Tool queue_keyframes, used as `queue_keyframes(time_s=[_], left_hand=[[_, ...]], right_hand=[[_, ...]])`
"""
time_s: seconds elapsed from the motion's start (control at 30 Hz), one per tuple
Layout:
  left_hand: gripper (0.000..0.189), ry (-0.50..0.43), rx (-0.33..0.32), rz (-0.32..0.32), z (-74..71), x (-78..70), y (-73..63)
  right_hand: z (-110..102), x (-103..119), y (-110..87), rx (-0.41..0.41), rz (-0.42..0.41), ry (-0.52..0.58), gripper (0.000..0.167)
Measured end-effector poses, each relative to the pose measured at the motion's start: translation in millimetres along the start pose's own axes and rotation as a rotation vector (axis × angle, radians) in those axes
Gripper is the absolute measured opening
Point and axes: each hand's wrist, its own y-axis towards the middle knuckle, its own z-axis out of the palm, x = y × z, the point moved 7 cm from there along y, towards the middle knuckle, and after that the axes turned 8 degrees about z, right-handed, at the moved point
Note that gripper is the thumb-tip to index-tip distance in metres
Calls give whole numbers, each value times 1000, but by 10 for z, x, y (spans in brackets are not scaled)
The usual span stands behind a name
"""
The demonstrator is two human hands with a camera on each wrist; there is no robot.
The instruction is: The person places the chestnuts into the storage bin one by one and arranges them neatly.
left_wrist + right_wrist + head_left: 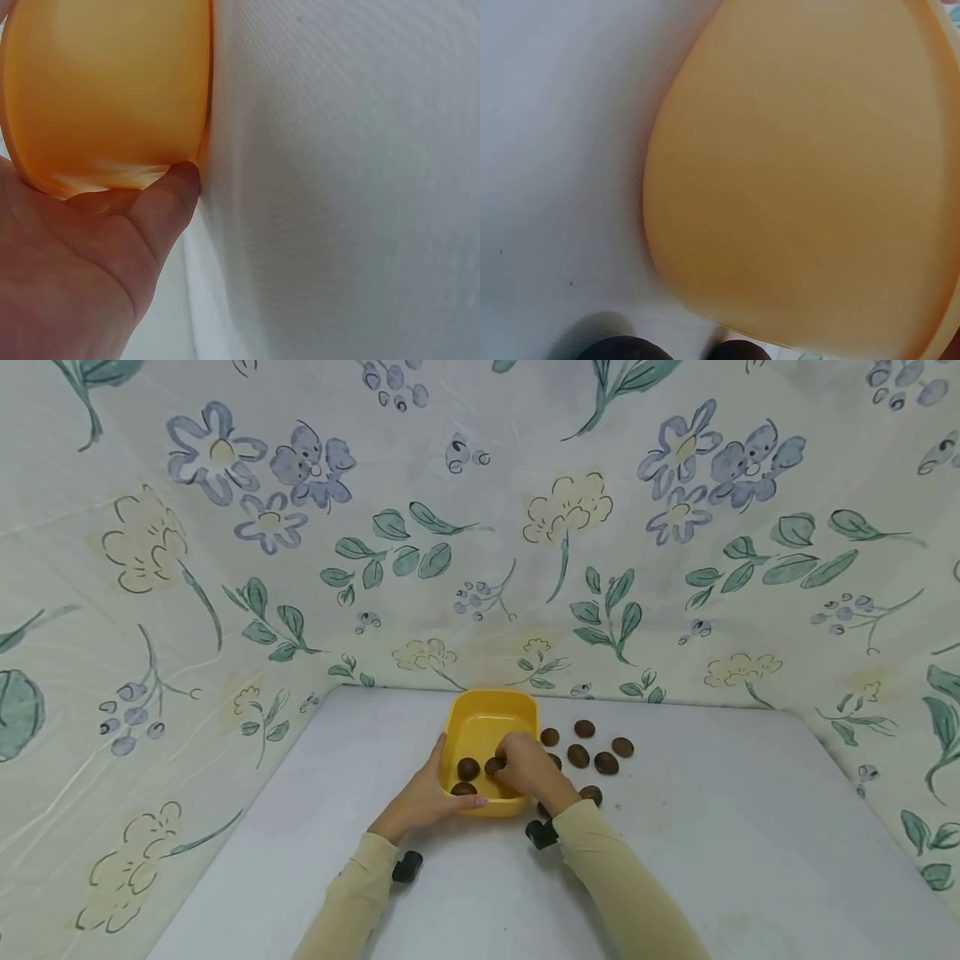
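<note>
Your left hand [429, 793] grips the yellow tub [480, 727] at seven o'clock; your right hand [527, 766], fingers pinched, holds a brown nut [492, 766] inside. Seemingly partway: two more nuts [468, 768] sit within, several loose nuts [606, 763] remain outside, toward three o'clock.

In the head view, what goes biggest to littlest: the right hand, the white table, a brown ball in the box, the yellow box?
1. White table
2. Yellow box
3. Right hand
4. Brown ball, clearly littlest
</note>
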Motion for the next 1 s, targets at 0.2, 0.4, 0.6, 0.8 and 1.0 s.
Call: queue_keyframes(time_s=[0.2, 0.4, 0.6, 0.8, 1.0], left_hand=[[137, -7, -2, 4, -10, 4, 7], [137, -5, -4, 5, -10, 9, 5], [137, -7, -10, -2, -27, -12, -8], [137, 0, -8, -4, -21, -10, -1], [138, 2, -9, 11, -15, -17, -9]], right_hand=[[27, 32, 5, 11, -12, -24, 7], [46, 46, -1, 14, 6, -68, 16], [47, 75, -9, -6, -19, -119, 13], [65, 82, -21, 12, -16, -140, 4], [100, 69, -17, 7, -18, -142, 4]])
